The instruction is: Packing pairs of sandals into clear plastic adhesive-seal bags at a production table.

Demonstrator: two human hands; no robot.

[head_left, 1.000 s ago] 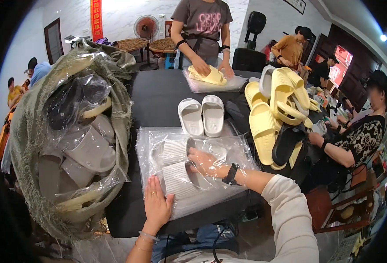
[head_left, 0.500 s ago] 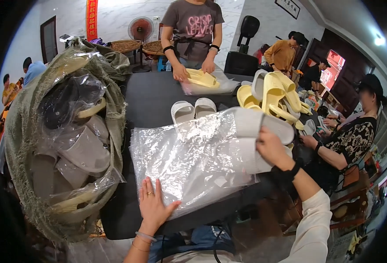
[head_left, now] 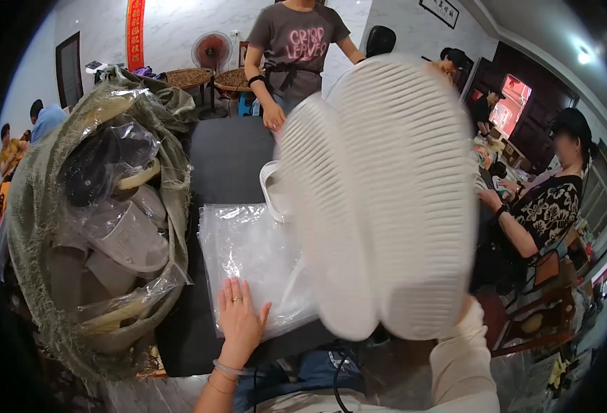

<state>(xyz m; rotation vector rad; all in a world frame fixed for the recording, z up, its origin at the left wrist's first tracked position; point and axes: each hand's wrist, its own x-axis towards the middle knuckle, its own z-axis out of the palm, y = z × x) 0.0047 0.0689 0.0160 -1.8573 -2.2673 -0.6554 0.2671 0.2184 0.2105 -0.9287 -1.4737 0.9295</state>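
In the head view, a pair of white slippers (head_left: 406, 206) fills the middle right, close to the camera above the worktop (head_left: 221, 155), soles outward, side by side and slightly blurred. The right hand (head_left: 467, 313) is mostly behind the lower end of the right-hand slipper, with its pale sleeve (head_left: 458, 358) below; its fingers are hidden, so how they grip cannot be told. The left hand (head_left: 240, 320) rests palm down on a stack of clear plastic bags (head_left: 245, 237), near the left corner closest to the person, its fingers straight and slightly spread, the thumb apart; it wears a ring (head_left: 236, 299) and a bangle (head_left: 229, 368). Another white slipper (head_left: 269, 189) shows partly behind the pair, at the far side of the bags. To the left stands a frayed green sack (head_left: 31, 234) holding plastic-wrapped grey slippers (head_left: 131, 237). Across the worktop stands a co-worker (head_left: 293, 45) in a dark T-shirt, one hand near its far edge.
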